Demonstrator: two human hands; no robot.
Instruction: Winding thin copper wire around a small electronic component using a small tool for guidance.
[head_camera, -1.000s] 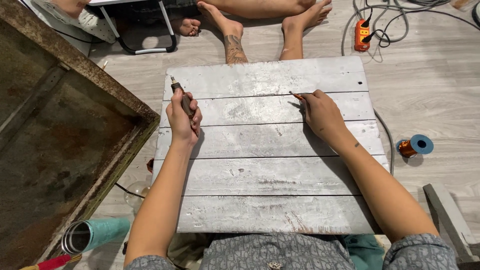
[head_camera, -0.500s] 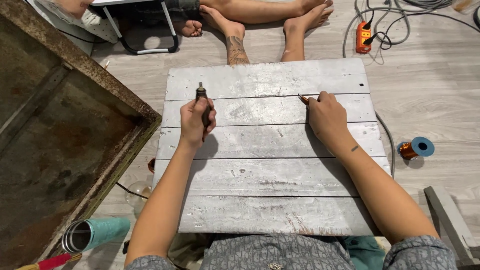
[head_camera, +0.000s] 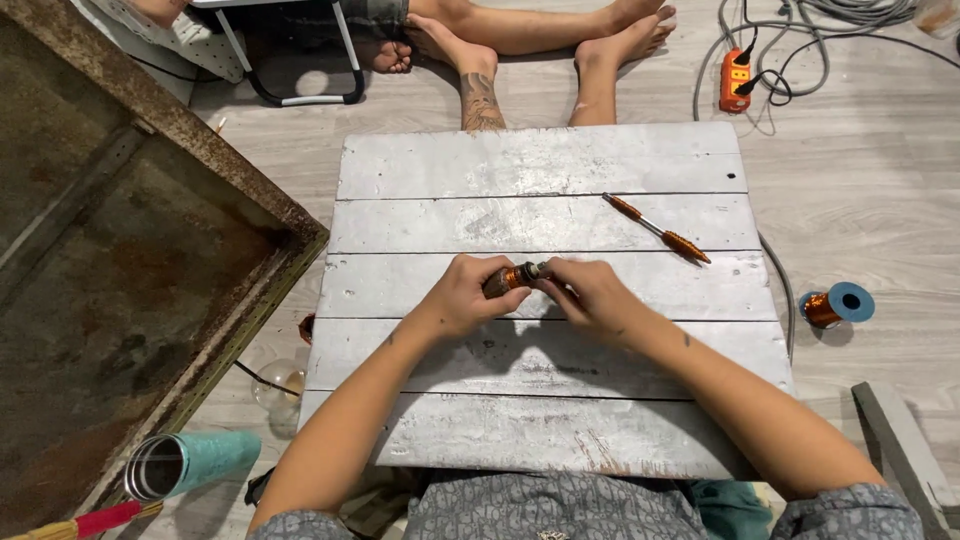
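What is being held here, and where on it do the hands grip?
A small copper-wound rod: the left hand grips its coiled end, the right hand pinches its other end.

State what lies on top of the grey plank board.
On the board lies a thin orange-wound rod; the left hand and right hand rest there, gripping a copper-wound piece, mostly covered.

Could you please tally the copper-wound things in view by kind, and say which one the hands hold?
Copper-wound pieces: 2, one held between left hand and right hand, one lying on the grey board
Copper wire spools: 1, on the floor
Total: 3
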